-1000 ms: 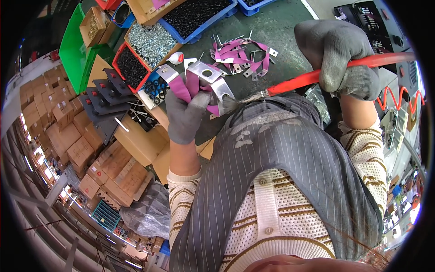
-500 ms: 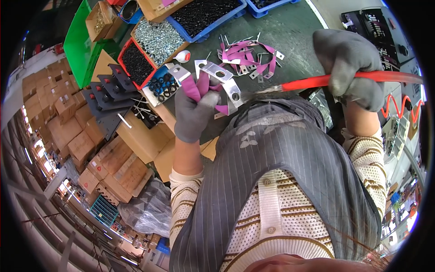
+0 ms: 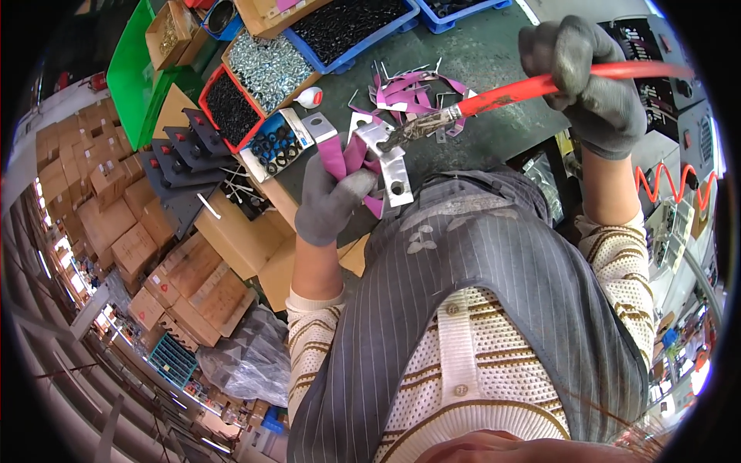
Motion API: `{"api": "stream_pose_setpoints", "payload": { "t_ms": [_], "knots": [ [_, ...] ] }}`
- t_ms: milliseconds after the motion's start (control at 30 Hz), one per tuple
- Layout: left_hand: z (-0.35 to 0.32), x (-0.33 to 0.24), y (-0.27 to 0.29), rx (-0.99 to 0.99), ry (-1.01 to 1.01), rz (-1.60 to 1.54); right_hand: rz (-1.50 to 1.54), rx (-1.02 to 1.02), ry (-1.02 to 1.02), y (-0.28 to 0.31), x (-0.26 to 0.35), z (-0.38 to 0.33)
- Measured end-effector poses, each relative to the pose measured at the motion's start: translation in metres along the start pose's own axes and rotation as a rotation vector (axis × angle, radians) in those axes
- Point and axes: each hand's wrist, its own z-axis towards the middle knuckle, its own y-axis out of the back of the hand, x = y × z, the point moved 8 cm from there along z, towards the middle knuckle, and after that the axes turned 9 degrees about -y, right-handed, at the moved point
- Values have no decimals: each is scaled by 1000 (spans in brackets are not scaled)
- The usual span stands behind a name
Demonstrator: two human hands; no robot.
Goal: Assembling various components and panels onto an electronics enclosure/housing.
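pinching purple straps (image 3: 333, 157) in my left hand (image 3: 328, 204), metal ends (image 3: 392, 171) out toward one o'clock; the brush (image 3: 440, 118) tip sits against one. loose straps (image 3: 403, 98) lie beyond. my right hand (image 3: 590, 85), at two o'clock, curls round the red handle (image 3: 509, 94).

Ahead of me on the dark green tabletop (image 3: 482, 50), a blue bin (image 3: 337, 64) holds black fasteners (image 3: 351, 29), and beside it sit silvery fasteners (image 3: 270, 69) in a tray. Next comes a red bin (image 3: 217, 126) of small dark pieces (image 3: 233, 109), then black rings (image 3: 276, 147) near a white bulb-shaped item (image 3: 310, 97) (it wears a red label). Farther to my left I see a tall green bin (image 3: 127, 85), dark plates (image 3: 181, 163) in a row, stacked cardboard boxes (image 3: 127, 247), crumpled clear plastic (image 3: 251, 359) and a teal crate (image 3: 173, 359). To my right hangs a red coiled hose (image 3: 670, 187).
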Motion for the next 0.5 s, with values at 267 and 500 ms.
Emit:
{"api": "stream_pose_setpoints", "payload": {
  "t_ms": [267, 500],
  "knots": [
    [0, -10, -3, -39, -155, 68, 36, 19, 7, -13, 4, 8],
    [0, 0, -3, 46, -44, 62, -64, -35, 1, 3, 5, -4]
  ]
}}
